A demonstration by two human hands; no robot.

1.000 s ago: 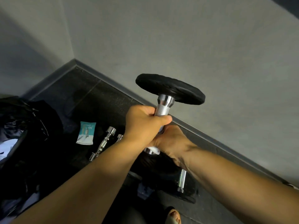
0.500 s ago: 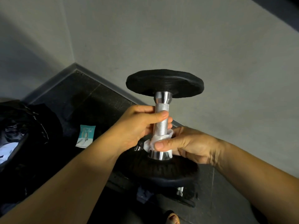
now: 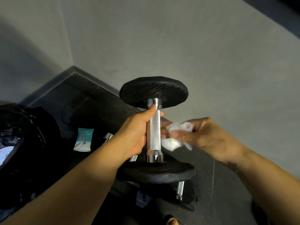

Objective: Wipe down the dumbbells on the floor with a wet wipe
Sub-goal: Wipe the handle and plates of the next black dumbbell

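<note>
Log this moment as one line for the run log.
left hand: grips upright dumbbell by handle | right hand: pinches wet wipe beside handle | wipe pack: lying on floor

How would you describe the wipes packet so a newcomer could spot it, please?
Start at the wall corner and come down the dark floor. The wipes packet lies between the black bag and a chrome bar; it alone is teal and white.
</note>
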